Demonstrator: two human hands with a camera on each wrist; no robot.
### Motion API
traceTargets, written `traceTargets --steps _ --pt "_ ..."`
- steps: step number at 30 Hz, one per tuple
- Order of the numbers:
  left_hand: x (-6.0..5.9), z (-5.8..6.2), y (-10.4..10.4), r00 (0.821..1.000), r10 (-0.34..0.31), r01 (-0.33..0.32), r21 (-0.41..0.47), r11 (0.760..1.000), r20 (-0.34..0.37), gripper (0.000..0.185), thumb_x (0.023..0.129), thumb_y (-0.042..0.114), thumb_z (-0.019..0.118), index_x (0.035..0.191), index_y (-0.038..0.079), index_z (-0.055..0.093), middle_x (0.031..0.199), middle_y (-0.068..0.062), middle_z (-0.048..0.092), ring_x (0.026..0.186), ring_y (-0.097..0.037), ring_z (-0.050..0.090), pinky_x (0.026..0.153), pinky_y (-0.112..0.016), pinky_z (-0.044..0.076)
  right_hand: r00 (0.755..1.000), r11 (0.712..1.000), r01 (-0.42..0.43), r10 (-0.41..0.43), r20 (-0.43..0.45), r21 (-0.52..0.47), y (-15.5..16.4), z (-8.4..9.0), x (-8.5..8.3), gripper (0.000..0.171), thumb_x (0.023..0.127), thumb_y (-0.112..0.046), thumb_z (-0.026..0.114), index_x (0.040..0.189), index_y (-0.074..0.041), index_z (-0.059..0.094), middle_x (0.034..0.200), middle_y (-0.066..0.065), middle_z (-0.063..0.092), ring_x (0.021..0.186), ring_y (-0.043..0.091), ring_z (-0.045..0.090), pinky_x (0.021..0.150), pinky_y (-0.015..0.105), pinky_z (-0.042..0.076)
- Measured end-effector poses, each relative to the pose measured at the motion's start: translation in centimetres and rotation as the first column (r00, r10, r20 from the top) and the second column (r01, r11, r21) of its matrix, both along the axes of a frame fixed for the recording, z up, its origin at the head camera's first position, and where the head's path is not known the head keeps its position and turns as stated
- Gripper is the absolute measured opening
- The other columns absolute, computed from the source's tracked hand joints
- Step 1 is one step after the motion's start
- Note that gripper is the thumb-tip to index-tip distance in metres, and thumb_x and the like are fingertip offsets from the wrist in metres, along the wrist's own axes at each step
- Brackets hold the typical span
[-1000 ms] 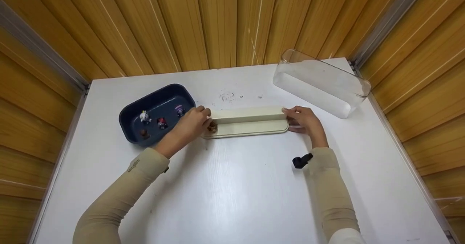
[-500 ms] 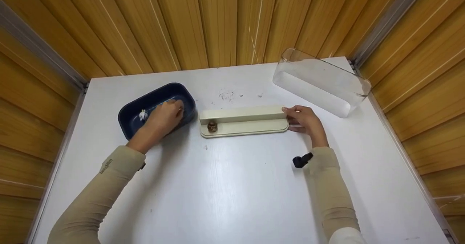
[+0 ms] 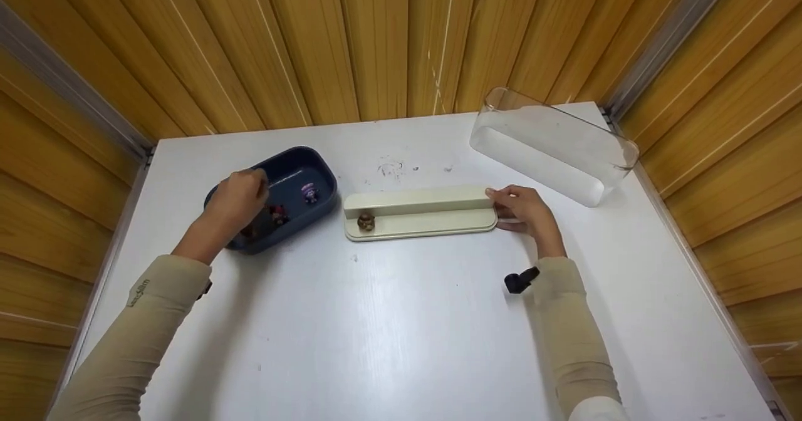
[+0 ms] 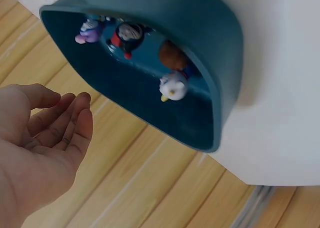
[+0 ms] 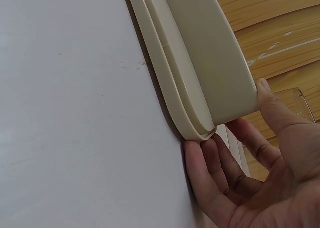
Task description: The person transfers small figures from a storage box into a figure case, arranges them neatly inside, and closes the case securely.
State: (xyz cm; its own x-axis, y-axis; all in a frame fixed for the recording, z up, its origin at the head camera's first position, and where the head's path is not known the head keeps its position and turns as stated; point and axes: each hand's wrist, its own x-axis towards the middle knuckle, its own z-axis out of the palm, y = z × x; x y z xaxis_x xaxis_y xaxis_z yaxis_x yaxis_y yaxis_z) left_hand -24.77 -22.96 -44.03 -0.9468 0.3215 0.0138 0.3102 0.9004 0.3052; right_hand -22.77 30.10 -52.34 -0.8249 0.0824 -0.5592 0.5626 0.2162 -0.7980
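Standing far right on the white table, a see-through box with rounded corners is near the planked wall; the left hand, loosely curved and holding nothing, hovers at the left of a smooth blue tub, blocking the head view of its white toy; the right hand grips the right end of a stepped cream stand; a brown toy, details indistinct, sits at its left.

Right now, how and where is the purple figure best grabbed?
Likely pinched by its sides, coming straight down from above: the purple figure is small, with a gap between it and the red figure, and the bin has walls all round but an open top.
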Motion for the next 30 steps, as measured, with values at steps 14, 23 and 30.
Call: traceTargets --steps 14,23,30 --pt "0.2 -0.1 -3.5 0.998 0.047 -0.044 -0.078 0.996 0.039 0.014 0.097 0.001 0.051 0.094 -0.009 0.060 0.088 -0.025 0.062 0.076 -0.035 0.061 0.070 -0.053 0.052 1.000 1.000 0.006 -0.006 -0.027 0.006 -0.3 -0.3 0.3 0.046 0.092 -0.047 0.073 0.110 -0.007 0.059 0.106 0.006 0.065 0.091 0.015 0.066 0.085 0.034 0.059" --pt "-0.5 -0.5 -5.0 0.990 0.093 -0.079 -0.128 0.989 0.105 0.016 0.098 0.006 0.053 0.099 -0.007 0.061 0.093 -0.023 0.061 0.078 -0.033 0.057 0.070 -0.053 0.050 1.000 1.000 0.013 -0.013 -0.017 0.011 -0.1 -0.4 0.1 0.047 0.091 -0.049 0.073 0.108 -0.009 0.057 0.111 0.006 0.065 0.092 0.014 0.067 0.084 0.032 0.059" --pt "-1.7 0.0 -5.3 0.979 0.069 -0.035 -0.176 0.984 0.190 0.016 0.099 0.009 0.055 0.087 -0.002 0.060 0.080 -0.014 0.056 0.070 -0.026 0.052 0.061 -0.042 0.045 0.999 0.999 0.025 -0.024 -0.027 0.028 -0.3 -0.3 0.2 0.046 0.091 -0.050 0.073 0.108 -0.009 0.059 0.110 0.006 0.065 0.093 0.015 0.067 0.084 0.032 0.059"
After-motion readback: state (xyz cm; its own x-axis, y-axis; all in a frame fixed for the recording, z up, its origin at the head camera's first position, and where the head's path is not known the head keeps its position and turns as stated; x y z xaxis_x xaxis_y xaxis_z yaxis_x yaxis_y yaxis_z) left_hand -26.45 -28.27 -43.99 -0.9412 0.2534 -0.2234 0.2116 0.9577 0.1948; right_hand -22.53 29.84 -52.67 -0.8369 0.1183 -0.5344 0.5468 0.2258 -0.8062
